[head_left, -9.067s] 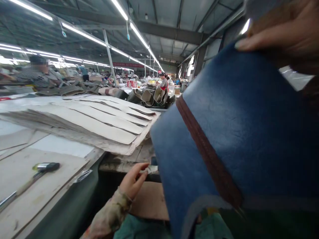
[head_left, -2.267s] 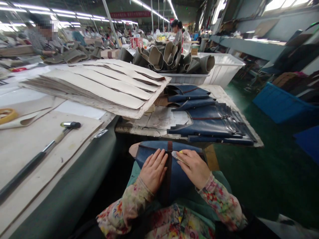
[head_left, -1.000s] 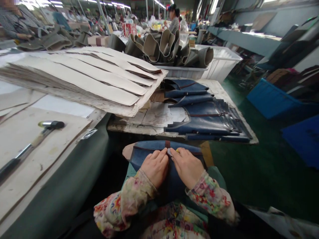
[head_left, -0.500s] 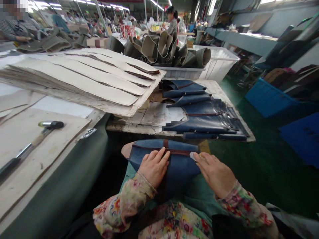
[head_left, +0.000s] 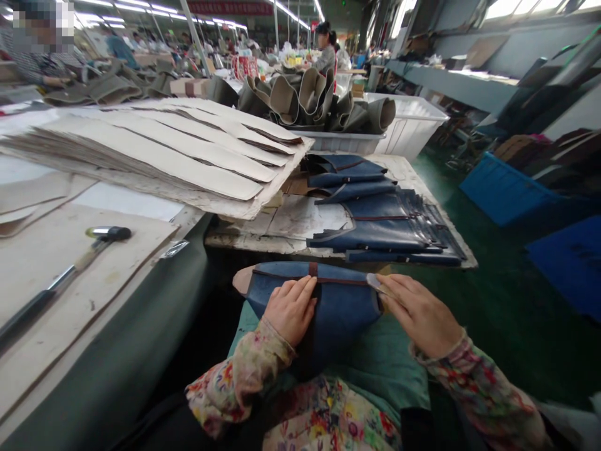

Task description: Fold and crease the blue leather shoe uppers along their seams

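Note:
A dark blue leather panel lies curved across my lap, with a brown stitched strap running along its far edge. My left hand rests flat on the panel, its fingers spread just below the strap. Past the panel's right end, my right hand pinches a small pale flat tool between fingers and thumb. The tool's tip is at the end of the strap. I cannot tell exactly what the tool is. A teal apron covers my lap beneath the panel.
On the table to my left lie a stack of cream sheets and a hammer. Ahead are stacked blue leather pieces and a white crate of rolled olive pieces. A blue crate stands on the green floor. Co-workers sit farther back.
My right hand has moved right along the strap, away from my left hand, and now sits at the panel's end. My left hand stays on the panel.

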Tool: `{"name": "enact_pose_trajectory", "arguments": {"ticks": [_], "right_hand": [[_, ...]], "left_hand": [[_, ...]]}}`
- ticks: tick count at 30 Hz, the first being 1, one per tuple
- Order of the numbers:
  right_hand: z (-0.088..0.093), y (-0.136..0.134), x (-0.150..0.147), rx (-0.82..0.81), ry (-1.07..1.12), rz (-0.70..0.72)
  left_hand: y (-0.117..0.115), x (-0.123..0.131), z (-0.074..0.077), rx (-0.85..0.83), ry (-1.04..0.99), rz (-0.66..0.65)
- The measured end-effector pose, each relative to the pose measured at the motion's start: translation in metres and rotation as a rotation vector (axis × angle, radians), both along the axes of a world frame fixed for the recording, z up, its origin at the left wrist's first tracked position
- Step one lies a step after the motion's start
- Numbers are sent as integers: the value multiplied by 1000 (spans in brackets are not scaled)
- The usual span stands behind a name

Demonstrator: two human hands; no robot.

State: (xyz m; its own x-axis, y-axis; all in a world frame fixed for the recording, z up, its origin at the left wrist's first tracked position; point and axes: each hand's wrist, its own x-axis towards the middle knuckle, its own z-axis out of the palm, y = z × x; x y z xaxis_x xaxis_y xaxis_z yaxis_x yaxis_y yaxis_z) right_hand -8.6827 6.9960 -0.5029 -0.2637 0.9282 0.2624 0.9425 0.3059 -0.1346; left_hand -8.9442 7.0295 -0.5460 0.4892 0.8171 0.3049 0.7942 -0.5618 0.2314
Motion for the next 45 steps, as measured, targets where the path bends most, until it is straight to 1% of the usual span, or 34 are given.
{"name": "enact_pose_trajectory", "arguments": {"ticks": [3,6,8,10,12,15,17,19,21,28,33,37,40,42,44,45], "right_hand": [[6,9,-11,-44,59,15],[17,20,-25,-52,113,54],[23,27,-38,-63,134,93],[25,34,-54,-72,142,138],[19,39,-72,-74,134,185],[0,44,-95,-83,92,245],[-12,46,-105,-90,61,271],[-18,48,-112,-102,44,286],[-19,50,-118,-125,39,298],[-9,62,-148,-214,34,320],[-9,76,-172,-204,10,376],[-13,86,-188,-184,0,400],[-16,89,-198,-158,7,413],[-16,89,-202,-141,16,421],[-11,89,-198,-142,27,438],[-7,90,-191,-151,41,438]], "left_hand": [[3,-3,2,-15,-20,-3],[4,-7,5,-3,-2,19],[3,-10,6,-2,22,49],[2,-13,7,-15,56,71],[0,-15,8,-24,88,84],[-3,-19,7,-16,123,108],[-4,-22,6,-18,138,118],[-4,-26,6,-28,148,126],[-4,-31,7,-35,160,136],[0,-57,5,15,189,194],[7,-78,3,84,250,249],[11,-92,1,91,249,298],[11,-94,-2,95,230,373],[10,-92,-3,106,214,415],[8,-89,-4,117,200,422],[8,-87,-5,120,197,409]]}}
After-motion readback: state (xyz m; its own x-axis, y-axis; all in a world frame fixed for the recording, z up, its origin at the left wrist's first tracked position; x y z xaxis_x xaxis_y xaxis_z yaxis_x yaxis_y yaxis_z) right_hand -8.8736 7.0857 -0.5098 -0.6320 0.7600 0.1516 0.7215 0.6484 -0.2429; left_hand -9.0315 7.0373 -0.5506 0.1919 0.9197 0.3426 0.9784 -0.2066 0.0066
